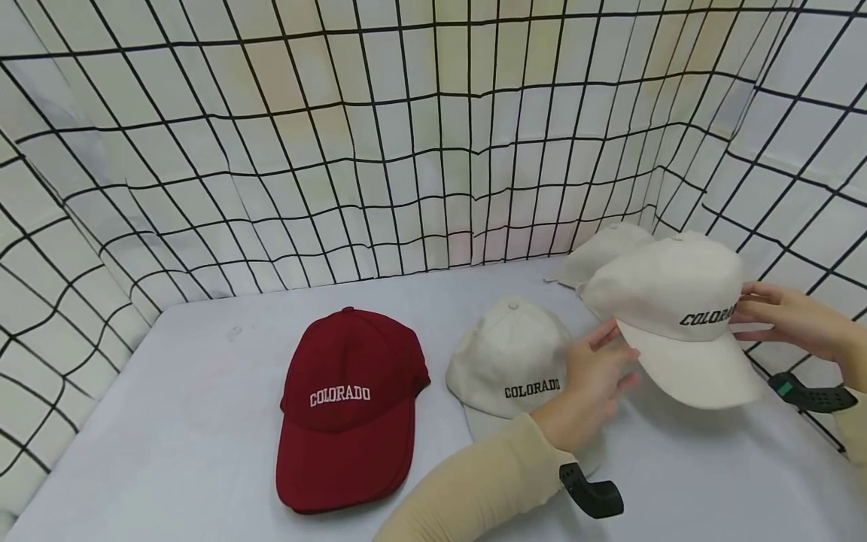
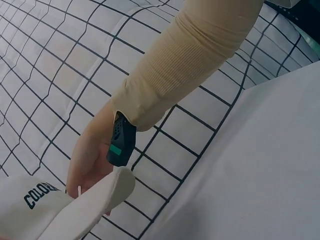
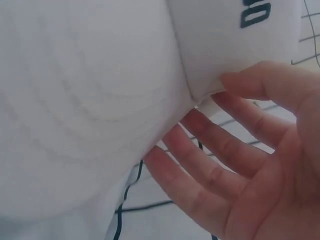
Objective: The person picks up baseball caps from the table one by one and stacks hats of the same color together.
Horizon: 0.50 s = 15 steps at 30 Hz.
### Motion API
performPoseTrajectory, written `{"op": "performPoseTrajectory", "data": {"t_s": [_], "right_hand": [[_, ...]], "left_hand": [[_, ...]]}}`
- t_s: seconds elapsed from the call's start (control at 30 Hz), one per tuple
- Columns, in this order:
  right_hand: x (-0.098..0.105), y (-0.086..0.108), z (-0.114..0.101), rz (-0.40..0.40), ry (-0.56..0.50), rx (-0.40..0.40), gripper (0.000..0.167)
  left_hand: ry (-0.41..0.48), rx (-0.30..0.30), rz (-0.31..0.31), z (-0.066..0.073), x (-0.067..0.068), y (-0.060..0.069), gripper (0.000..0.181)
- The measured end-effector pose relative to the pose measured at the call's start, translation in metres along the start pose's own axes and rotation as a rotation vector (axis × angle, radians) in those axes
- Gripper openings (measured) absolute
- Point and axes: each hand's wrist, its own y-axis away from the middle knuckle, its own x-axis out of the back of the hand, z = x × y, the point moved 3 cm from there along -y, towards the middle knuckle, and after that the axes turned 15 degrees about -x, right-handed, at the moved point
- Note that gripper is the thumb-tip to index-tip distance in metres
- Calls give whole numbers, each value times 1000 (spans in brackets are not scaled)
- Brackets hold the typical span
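A cream cap with dark COLORADO lettering (image 1: 677,290) is held tilted above the table at the right, its brim toward the camera. My left hand (image 1: 592,380) grips its edge where brim and crown meet on the left. On the opposite side, my right hand (image 1: 789,320) pinches the cap's edge; in the right wrist view the thumb of this hand (image 3: 250,155) lies on the outside of the cap (image 3: 95,100), other fingertips under the edge. Part of the cap (image 2: 75,215) and the right hand (image 2: 90,160) show in the left wrist view.
A second cream COLORADO cap (image 1: 508,357) lies on the white table (image 1: 169,421), partly hidden by my left forearm. To its left sits a red COLORADO cap (image 1: 348,410). Another cream cap (image 1: 603,252) is behind the held one. Black wire grid (image 1: 406,158) surrounds the back and sides.
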Motion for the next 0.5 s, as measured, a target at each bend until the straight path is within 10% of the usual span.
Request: {"op": "performPoseTrajectory", "data": {"t_s": [0.5], "right_hand": [[-6, 2, -43, 47, -137, 110, 62]], "left_hand": [[63, -155, 7, 43, 11, -4, 52]]}}
